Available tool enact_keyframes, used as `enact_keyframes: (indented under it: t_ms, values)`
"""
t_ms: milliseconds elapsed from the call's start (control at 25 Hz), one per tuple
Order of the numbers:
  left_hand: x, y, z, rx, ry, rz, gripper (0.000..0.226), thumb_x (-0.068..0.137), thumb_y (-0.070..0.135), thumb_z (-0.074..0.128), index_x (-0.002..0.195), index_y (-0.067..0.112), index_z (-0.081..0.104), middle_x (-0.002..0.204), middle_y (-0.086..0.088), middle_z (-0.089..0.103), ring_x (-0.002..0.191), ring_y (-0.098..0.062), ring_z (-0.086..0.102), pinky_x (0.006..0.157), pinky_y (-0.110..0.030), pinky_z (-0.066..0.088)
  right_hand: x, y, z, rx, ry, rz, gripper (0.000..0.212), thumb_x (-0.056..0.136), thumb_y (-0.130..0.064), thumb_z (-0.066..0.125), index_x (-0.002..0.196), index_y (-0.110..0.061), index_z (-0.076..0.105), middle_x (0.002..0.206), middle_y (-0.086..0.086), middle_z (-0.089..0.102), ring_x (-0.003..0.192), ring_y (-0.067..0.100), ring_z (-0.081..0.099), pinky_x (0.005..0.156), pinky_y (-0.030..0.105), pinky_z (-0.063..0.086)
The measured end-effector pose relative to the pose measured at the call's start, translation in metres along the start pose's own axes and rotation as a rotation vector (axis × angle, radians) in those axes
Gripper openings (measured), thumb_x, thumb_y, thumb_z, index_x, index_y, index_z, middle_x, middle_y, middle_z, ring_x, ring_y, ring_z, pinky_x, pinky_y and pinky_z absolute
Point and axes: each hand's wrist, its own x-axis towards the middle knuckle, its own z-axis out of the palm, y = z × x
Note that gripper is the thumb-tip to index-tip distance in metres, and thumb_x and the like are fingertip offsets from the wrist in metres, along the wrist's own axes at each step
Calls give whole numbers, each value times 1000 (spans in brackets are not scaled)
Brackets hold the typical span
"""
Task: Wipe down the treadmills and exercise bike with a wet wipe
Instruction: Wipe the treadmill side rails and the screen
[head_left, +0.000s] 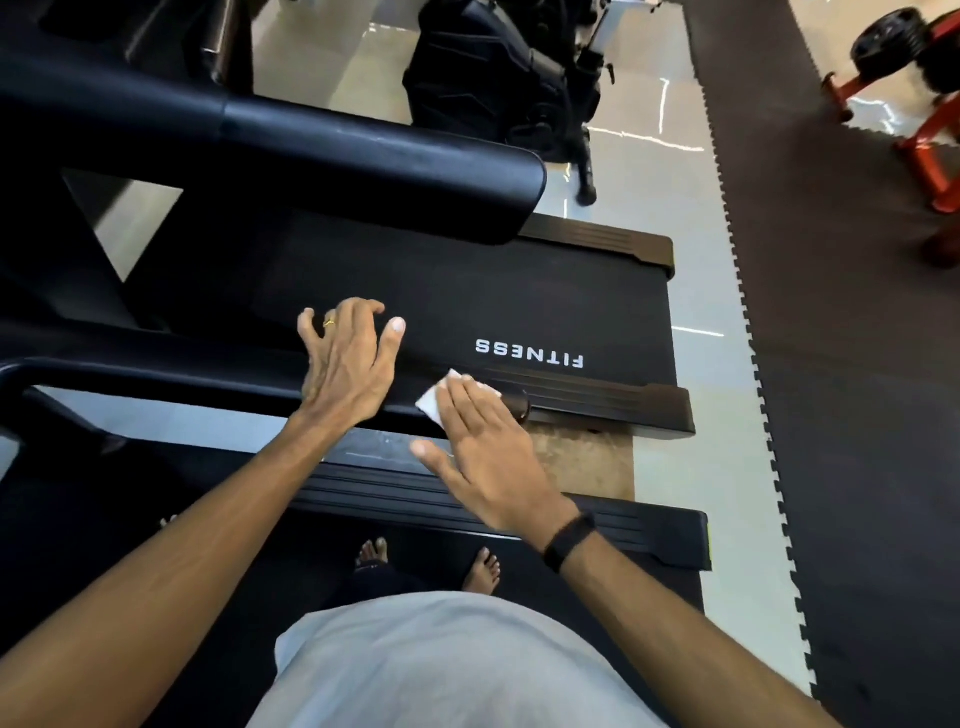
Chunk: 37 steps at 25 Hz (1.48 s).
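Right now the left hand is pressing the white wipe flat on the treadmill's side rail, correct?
Not quite: the head view shows the right hand pressing the white wipe flat on the treadmill's side rail; the left hand holds nothing.

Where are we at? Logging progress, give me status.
Right hand flat, pressing wipe on far treadmill's side rail. Left hand open, hovering over its belt. Nothing in the way.
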Motion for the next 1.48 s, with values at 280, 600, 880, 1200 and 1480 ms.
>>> enact_keyframes:
  t_ms: [280, 600, 880, 1200, 1480]
  values:
    - [2, 4, 0, 108, -128, 19, 74, 99, 59, 11, 126, 6, 56, 124, -11, 60, 119, -31, 53, 116, -55, 7, 42, 24, -17, 14, -71, 337, 81, 99, -66, 11, 118, -6, 61, 127, 14, 64, 124, 30, 55, 100, 38, 37]
    - [9, -10, -10, -31, -136, 13, 76, 95, 63, 12, 128, 10, 55, 128, -8, 57, 125, -29, 48, 117, -55, 0, -17, 5, -5, -35, 12, 109, 93, 96, -69, -11, 158, -11, 27, 166, 6, 23, 154, 18, 15, 126, 40, 5]
    - [11, -28, -14, 82, -175, 130, 73, 99, 60, 13, 124, 7, 56, 121, -9, 60, 116, -29, 54, 117, -56, 5, 71, 11, -15, 114, -57, 451, 77, 100, -68, 14, 92, -11, 65, 102, 13, 70, 108, 33, 62, 91, 39, 41]
    - [8, -29, -12, 74, -157, 111, 70, 101, 58, 15, 122, 7, 58, 118, -9, 62, 113, -28, 56, 118, -57, 6, -7, 18, -18, 74, 14, 272, 85, 97, -70, 2, 144, -16, 48, 155, 4, 44, 146, 21, 35, 120, 35, 26]
    - [9, -29, -15, 48, -169, 86, 74, 99, 61, 11, 122, 8, 59, 120, -8, 60, 116, -28, 54, 118, -56, 5, 94, 4, -27, 163, -204, 438, 70, 96, -74, 16, 67, -19, 48, 98, 14, 68, 101, 35, 63, 94, 45, 46]
